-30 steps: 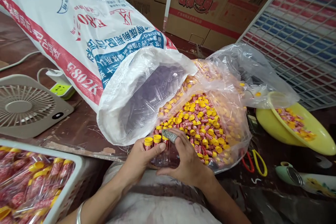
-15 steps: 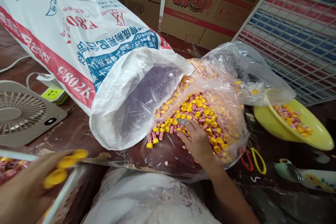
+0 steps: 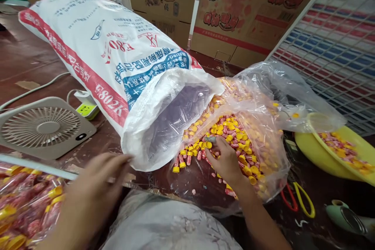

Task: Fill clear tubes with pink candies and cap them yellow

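My right hand (image 3: 225, 162), with a grey cover on one fingertip, is at the near edge of a pile of small red-and-white tubes with yellow caps (image 3: 231, 129). Its thumb and forefinger close around one yellow-capped tube (image 3: 208, 145). The pile spills from a clear plastic bag (image 3: 263, 113) beside the mouth of a white woven sack (image 3: 131, 140). My left hand (image 3: 96, 187), blurred, hovers at the rim of a white basket (image 3: 38, 167), its fingers stretched toward the sack and nothing visible in them. Inside the basket are wrapped packs of yellow-capped tubes (image 3: 32, 203).
A fan (image 3: 48, 127) and a green-and-white power socket (image 3: 87, 110) stand at the left. At the right are a yellow bowl (image 3: 319, 160) with loose pieces, red-and-yellow-handled scissors (image 3: 303, 201) and a pale green bottle (image 3: 345, 218). Cardboard boxes (image 3: 234, 19) and a white wire rack (image 3: 331, 47) stand behind.
My left hand has let go of several yellow-capped tubes at the basket and moved right toward the sack. My right hand stays at the pile. The view has shifted left.
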The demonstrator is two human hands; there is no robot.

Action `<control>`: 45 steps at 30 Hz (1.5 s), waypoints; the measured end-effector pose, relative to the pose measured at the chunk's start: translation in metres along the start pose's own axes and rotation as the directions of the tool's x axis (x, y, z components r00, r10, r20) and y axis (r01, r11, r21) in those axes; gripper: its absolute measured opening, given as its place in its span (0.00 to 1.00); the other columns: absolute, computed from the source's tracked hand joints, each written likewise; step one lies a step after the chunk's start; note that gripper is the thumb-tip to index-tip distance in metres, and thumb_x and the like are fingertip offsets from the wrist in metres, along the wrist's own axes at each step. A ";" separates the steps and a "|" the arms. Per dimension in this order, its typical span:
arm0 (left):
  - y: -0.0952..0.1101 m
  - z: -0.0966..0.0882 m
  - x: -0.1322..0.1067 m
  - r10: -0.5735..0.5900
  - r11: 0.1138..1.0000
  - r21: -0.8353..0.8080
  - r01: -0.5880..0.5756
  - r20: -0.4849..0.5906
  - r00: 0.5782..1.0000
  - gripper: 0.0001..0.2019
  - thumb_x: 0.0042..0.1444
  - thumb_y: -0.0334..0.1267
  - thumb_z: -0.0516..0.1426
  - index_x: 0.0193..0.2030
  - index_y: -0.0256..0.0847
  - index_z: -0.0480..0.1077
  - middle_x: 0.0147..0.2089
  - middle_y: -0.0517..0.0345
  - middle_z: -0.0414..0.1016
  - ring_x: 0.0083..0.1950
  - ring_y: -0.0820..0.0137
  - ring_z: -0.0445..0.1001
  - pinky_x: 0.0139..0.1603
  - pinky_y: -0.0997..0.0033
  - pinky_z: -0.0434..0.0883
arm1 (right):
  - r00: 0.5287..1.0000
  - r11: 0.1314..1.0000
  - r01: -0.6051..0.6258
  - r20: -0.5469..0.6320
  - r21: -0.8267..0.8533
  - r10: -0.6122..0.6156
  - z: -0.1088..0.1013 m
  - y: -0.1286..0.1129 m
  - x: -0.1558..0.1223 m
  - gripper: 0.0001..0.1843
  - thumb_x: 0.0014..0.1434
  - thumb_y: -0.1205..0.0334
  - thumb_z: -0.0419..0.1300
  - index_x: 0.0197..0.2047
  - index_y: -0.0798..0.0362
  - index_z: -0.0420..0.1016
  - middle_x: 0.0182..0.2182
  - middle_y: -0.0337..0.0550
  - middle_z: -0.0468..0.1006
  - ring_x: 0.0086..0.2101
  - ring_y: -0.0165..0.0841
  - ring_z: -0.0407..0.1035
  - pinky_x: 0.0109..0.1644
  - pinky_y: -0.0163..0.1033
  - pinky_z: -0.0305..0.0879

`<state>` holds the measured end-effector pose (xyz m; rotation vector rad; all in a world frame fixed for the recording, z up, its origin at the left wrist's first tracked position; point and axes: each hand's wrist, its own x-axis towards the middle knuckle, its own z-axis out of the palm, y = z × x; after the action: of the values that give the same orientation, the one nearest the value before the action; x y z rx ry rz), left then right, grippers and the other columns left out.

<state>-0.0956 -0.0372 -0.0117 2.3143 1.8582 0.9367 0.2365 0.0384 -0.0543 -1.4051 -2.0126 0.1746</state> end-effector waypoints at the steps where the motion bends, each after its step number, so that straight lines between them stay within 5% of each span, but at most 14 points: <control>1: 0.008 0.019 0.013 0.033 0.999 0.019 -0.034 0.043 0.999 0.10 0.68 0.41 0.53 0.50 0.47 0.75 0.44 0.55 0.79 0.43 0.63 0.78 0.41 0.66 0.74 | 0.998 0.993 -0.058 0.004 0.102 0.058 -0.002 -0.004 -0.001 0.05 0.63 0.62 0.61 0.42 0.51 0.70 0.38 0.46 0.76 0.38 0.40 0.75 0.41 0.44 0.75; 4: 0.036 0.074 0.056 0.057 0.987 0.129 -0.095 0.275 0.960 0.13 0.67 0.32 0.51 0.52 0.44 0.74 0.44 0.52 0.77 0.43 0.61 0.78 0.33 0.68 0.72 | 0.977 0.884 -0.210 0.057 0.418 0.205 -0.010 -0.019 -0.005 0.08 0.65 0.58 0.62 0.46 0.50 0.72 0.43 0.47 0.78 0.43 0.39 0.77 0.46 0.43 0.77; 7: 0.052 0.104 0.082 0.003 0.982 0.172 -0.071 0.364 0.931 0.11 0.67 0.34 0.52 0.51 0.41 0.73 0.47 0.47 0.75 0.45 0.57 0.78 0.32 0.67 0.72 | 0.950 0.711 -0.299 0.128 0.636 0.285 -0.018 -0.034 -0.008 0.11 0.67 0.57 0.63 0.51 0.49 0.72 0.46 0.45 0.80 0.48 0.38 0.77 0.53 0.42 0.76; 13: 0.041 0.089 0.058 0.099 0.987 -0.133 -0.092 0.046 0.994 0.11 0.68 0.43 0.54 0.50 0.38 0.68 0.45 0.49 0.77 0.46 0.60 0.78 0.45 0.64 0.74 | 0.925 0.459 -0.369 0.274 0.808 0.262 -0.019 -0.043 -0.001 0.12 0.67 0.57 0.62 0.53 0.48 0.73 0.48 0.44 0.81 0.45 0.37 0.79 0.52 0.42 0.77; 15: 0.037 0.076 0.045 0.060 0.979 -0.196 -0.062 -0.017 0.998 0.11 0.67 0.43 0.55 0.51 0.40 0.68 0.43 0.53 0.78 0.42 0.64 0.78 0.45 0.68 0.74 | 0.925 0.503 -0.375 0.276 0.779 0.262 -0.017 -0.037 0.000 0.12 0.67 0.57 0.62 0.53 0.49 0.72 0.46 0.44 0.81 0.46 0.37 0.78 0.51 0.42 0.76; 17: 0.034 0.065 0.035 0.018 0.978 -0.209 -0.022 -0.020 1.000 0.12 0.67 0.44 0.56 0.51 0.41 0.68 0.42 0.55 0.78 0.41 0.66 0.79 0.44 0.70 0.74 | 0.934 0.662 -0.357 0.245 0.659 0.260 -0.017 -0.029 -0.004 0.11 0.65 0.59 0.62 0.51 0.49 0.72 0.44 0.44 0.81 0.46 0.39 0.77 0.50 0.43 0.75; 20: 0.029 0.058 0.022 -0.010 0.979 -0.205 0.015 0.026 1.000 0.14 0.67 0.47 0.56 0.52 0.41 0.69 0.42 0.56 0.79 0.40 0.66 0.80 0.42 0.71 0.75 | 0.963 0.938 -0.213 0.223 0.273 0.153 -0.016 -0.018 -0.014 0.05 0.63 0.66 0.60 0.44 0.52 0.72 0.43 0.48 0.78 0.46 0.44 0.74 0.52 0.50 0.73; 22: 0.029 0.058 0.015 -0.013 0.977 -0.211 0.023 0.050 0.999 0.15 0.67 0.47 0.55 0.53 0.41 0.69 0.43 0.55 0.80 0.41 0.66 0.80 0.43 0.70 0.76 | 0.974 0.996 -0.079 0.215 0.046 0.068 -0.013 -0.017 -0.021 0.07 0.63 0.71 0.57 0.43 0.53 0.73 0.46 0.52 0.76 0.49 0.47 0.71 0.54 0.54 0.70; 26: 0.037 0.058 0.005 -0.007 0.959 -0.282 0.035 0.100 0.995 0.14 0.67 0.47 0.56 0.54 0.43 0.69 0.46 0.55 0.81 0.43 0.66 0.81 0.44 0.70 0.76 | 0.981 0.990 0.032 0.193 -0.137 -0.006 0.008 -0.027 -0.022 0.05 0.68 0.69 0.57 0.42 0.53 0.73 0.41 0.49 0.75 0.44 0.43 0.71 0.49 0.48 0.72; 30: 0.051 0.058 -0.002 -0.015 0.920 -0.383 0.085 0.183 0.983 0.12 0.66 0.45 0.57 0.52 0.44 0.72 0.45 0.57 0.82 0.43 0.67 0.82 0.42 0.72 0.77 | 0.964 0.960 0.087 0.266 -0.266 -0.014 0.031 -0.037 -0.012 0.06 0.65 0.60 0.66 0.42 0.52 0.75 0.40 0.50 0.74 0.42 0.45 0.70 0.42 0.47 0.73; 35: 0.054 0.067 -0.010 -0.067 0.866 -0.453 0.210 0.312 0.948 0.13 0.64 0.42 0.59 0.54 0.43 0.74 0.49 0.55 0.84 0.47 0.64 0.83 0.48 0.67 0.79 | 0.971 0.994 0.072 0.235 -0.080 -0.051 0.036 -0.030 -0.017 0.05 0.64 0.70 0.64 0.41 0.53 0.71 0.42 0.50 0.76 0.43 0.44 0.71 0.46 0.46 0.72; 40: 0.059 0.077 -0.007 -0.077 0.804 -0.499 0.325 0.454 0.888 0.14 0.63 0.42 0.59 0.52 0.43 0.76 0.50 0.54 0.84 0.48 0.62 0.83 0.50 0.64 0.79 | 0.989 0.938 -0.138 0.096 0.319 0.114 0.019 -0.033 -0.026 0.03 0.69 0.62 0.61 0.41 0.51 0.71 0.36 0.43 0.77 0.37 0.37 0.74 0.43 0.40 0.72; 42: 0.061 0.076 -0.004 -0.064 0.796 -0.508 0.329 0.470 0.881 0.13 0.62 0.42 0.59 0.52 0.43 0.77 0.49 0.54 0.85 0.48 0.61 0.83 0.50 0.63 0.79 | 0.988 0.930 -0.153 0.047 0.336 0.145 0.012 -0.037 -0.025 0.05 0.69 0.60 0.61 0.41 0.50 0.70 0.36 0.42 0.77 0.37 0.36 0.73 0.43 0.39 0.71; 45: 0.058 0.070 -0.001 -0.094 0.815 -0.489 0.312 0.419 0.903 0.14 0.62 0.43 0.59 0.52 0.42 0.77 0.49 0.52 0.85 0.48 0.60 0.83 0.50 0.62 0.79 | 0.995 0.981 -0.054 0.090 0.186 0.038 0.004 -0.039 -0.023 0.08 0.69 0.61 0.59 0.36 0.50 0.69 0.33 0.42 0.74 0.35 0.37 0.70 0.40 0.39 0.68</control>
<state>-0.0118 -0.0313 -0.0476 1.7492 1.4090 0.7858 0.2077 0.0028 -0.0499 -1.3442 -1.9764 0.4412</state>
